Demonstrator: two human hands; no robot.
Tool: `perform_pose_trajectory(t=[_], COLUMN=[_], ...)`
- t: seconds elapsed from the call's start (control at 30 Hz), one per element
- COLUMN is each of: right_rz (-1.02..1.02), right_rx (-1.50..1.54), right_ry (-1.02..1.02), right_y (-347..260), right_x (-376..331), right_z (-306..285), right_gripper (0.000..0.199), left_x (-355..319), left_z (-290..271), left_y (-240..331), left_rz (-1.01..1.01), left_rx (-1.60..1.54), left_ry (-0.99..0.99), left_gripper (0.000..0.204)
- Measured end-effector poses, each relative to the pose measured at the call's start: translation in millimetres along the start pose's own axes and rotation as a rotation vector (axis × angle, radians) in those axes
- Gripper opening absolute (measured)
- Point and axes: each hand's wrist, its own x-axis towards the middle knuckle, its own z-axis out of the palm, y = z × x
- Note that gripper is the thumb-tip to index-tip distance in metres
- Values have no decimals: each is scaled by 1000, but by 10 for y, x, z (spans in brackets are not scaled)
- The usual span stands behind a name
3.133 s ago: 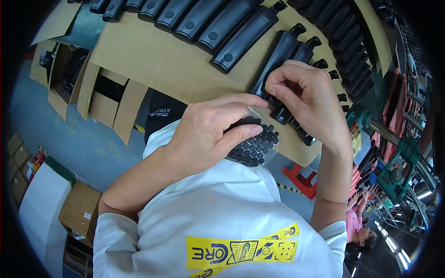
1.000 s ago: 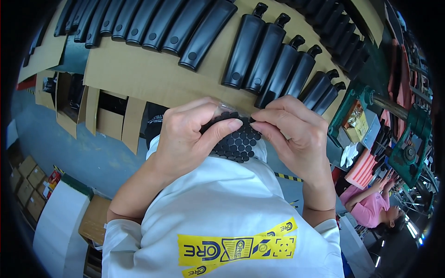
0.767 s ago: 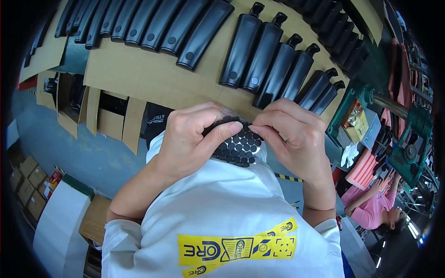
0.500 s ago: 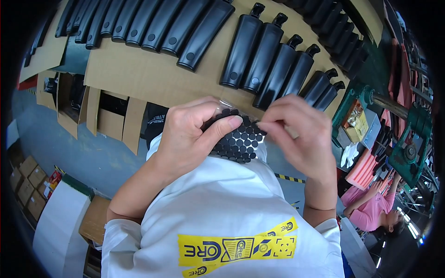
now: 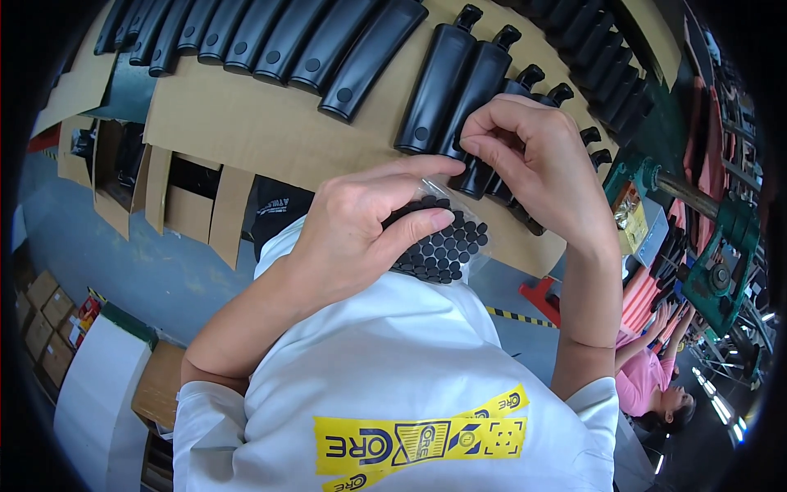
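My left hand (image 5: 352, 225) is closed on a clear plastic bag (image 5: 484, 264) of small black round pads (image 5: 447, 246), thumb on top, in front of my white shirt. Its index finger stretches toward the lower end of a long black plastic part (image 5: 479, 86). Over that same end my right hand (image 5: 529, 160) is closed in a pinch, fingertips at the part's edge. Whatever the pinch holds is too small and hidden to make out. The neighbouring black part (image 5: 436, 90) bears a round black disc near its lower end. My right hand partly covers the parts to its right.
Cardboard (image 5: 221, 123) covers the bench under several rows of black parts (image 5: 303, 49). Open boxes (image 5: 193, 205) stand below its left edge. A green metal fixture (image 5: 721, 254) is at the right. Beyond it, a person in pink (image 5: 643, 377) works.
My right hand has moved from the bag up and away to the second black part's lower end. My left hand with the bag has shifted slightly right, its index finger now stretched out.
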Motion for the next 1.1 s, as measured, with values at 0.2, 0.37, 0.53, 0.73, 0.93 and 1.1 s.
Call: perform_pose_trajectory(t=[0.2, 0.37, 0.53, 0.73, 0.93, 1.1], right_rz=[14, 17, -7, -93, -205, -255], right_rx=[-23, -40, -61, -135, -378, -552], right_ry=[4, 16, 30, 56, 143, 178], right_y=[-17, -12, -16, -18, -41, -59], right_x=[11, 5, -3, -11, -151, -275], right_z=[4, 19, 36, 75, 216, 286], right_gripper=[2, 2, 2, 3, 8, 18], left_x=[6, 10, 11, 17, 20, 14], left_z=[7, 13, -35, -1, 10, 3], left_y=[-16, -20, 27, -9, -13, -1], left_rz=[5, 3, -66, -10, -6, -13], left_rx=[-7, -1, 18, 17, 6, 4], left_ry=[9, 5, -61, -1, 17, 17], left_gripper=[19, 20, 9, 18, 17, 14])
